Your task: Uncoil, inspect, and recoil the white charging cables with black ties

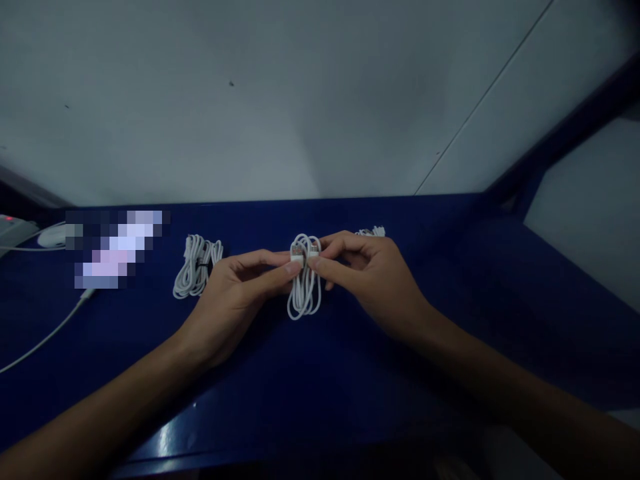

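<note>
A coiled white cable (303, 287) hangs between both hands above the blue table (350, 373). My left hand (235, 297) pinches its upper end from the left, fingers closed on the plug. My right hand (373, 277) pinches the same end from the right. A second coiled white cable (196, 265), bound with a dark tie, lies on the table just left of my left hand. Part of a third white cable (371, 231) shows behind my right hand.
A loose white wire (45, 337) runs across the table's left side, below a blurred patch. A white device (50, 235) sits at the far left edge. A grey wall rises behind the table; a dark blue frame bar (565, 133) slants up at right.
</note>
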The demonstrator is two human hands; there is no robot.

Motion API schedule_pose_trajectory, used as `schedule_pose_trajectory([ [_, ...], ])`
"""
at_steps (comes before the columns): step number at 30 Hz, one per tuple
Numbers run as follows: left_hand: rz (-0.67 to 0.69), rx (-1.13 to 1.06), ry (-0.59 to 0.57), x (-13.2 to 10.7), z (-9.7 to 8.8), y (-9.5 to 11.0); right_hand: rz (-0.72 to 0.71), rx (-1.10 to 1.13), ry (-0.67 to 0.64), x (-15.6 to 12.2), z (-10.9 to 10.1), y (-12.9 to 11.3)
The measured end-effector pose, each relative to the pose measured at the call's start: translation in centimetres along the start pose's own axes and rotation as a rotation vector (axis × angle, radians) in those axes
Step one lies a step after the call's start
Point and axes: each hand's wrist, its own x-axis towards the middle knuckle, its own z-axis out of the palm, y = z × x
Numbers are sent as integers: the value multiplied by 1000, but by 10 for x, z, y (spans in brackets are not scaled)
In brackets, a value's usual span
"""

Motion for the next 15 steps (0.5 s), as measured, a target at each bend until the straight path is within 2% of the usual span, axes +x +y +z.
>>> schedule_pose_trajectory([
  [15,-4,5,-25,-2,-1,0,27,32,3,-1,1,0],
])
